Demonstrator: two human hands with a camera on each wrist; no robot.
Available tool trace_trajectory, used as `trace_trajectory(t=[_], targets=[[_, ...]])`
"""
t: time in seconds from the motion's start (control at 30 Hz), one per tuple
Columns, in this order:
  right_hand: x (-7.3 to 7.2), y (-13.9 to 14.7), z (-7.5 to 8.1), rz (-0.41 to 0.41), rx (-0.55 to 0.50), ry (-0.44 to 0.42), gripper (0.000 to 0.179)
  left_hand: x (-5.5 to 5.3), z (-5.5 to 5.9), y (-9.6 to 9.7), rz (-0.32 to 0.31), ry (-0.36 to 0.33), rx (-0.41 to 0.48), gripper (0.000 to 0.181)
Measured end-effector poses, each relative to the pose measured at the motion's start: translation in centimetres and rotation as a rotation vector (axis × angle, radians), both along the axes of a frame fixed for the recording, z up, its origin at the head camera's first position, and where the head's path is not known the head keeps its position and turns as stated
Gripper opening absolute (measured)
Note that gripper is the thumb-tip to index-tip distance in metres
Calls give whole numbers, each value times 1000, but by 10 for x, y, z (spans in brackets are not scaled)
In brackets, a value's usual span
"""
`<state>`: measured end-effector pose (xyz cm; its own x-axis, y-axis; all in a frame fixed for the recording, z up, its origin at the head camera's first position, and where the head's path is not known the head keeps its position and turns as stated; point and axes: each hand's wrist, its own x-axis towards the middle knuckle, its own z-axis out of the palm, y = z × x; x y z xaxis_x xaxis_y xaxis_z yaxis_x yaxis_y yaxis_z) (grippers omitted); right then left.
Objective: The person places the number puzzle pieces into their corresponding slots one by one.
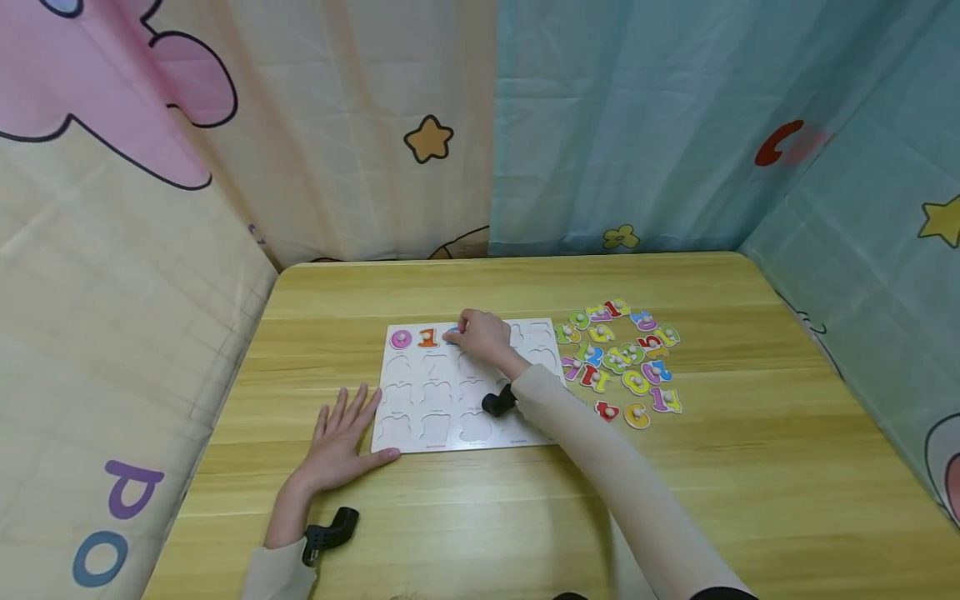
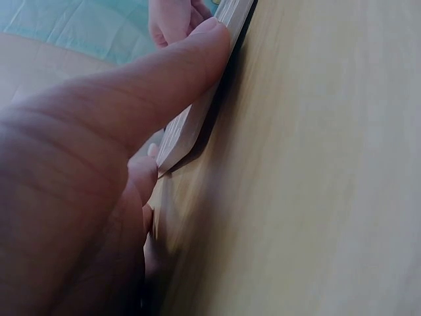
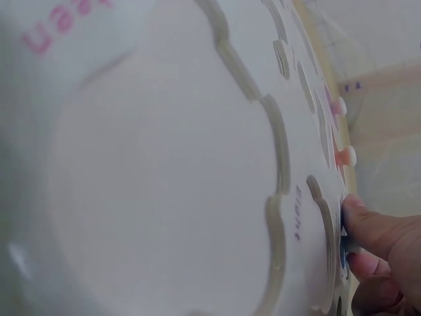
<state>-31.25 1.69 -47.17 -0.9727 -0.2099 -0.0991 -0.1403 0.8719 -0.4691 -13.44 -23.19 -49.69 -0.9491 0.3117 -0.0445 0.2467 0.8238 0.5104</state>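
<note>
A white number puzzle board with shaped recesses lies on the table. A pink zero and an orange one sit in its top row, each with a small knob. My right hand pinches a blue puzzle piece at the third place of that row; fingers hide most of its shape. My left hand has its fingers spread on the table by the board's left edge. Its thumb touches the board's near left corner.
Several loose, colourful number pieces lie scattered to the right of the board, some overlapping. The wooden table stretches around everything. Patterned curtains hang behind the table and along both sides.
</note>
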Motion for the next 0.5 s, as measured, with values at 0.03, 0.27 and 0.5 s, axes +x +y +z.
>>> trace_trajectory(t=[0.03,0.27,0.5], targets=[[0,0,-1,-1,1,-1,35,0,0,0,0,0,0,96],[1,5,-2,-2,-18,-17,35,0,-2,1,1,-2,4,96],[7,20,2,63,1,-64,29,1,-3,0,3,9,2,96]])
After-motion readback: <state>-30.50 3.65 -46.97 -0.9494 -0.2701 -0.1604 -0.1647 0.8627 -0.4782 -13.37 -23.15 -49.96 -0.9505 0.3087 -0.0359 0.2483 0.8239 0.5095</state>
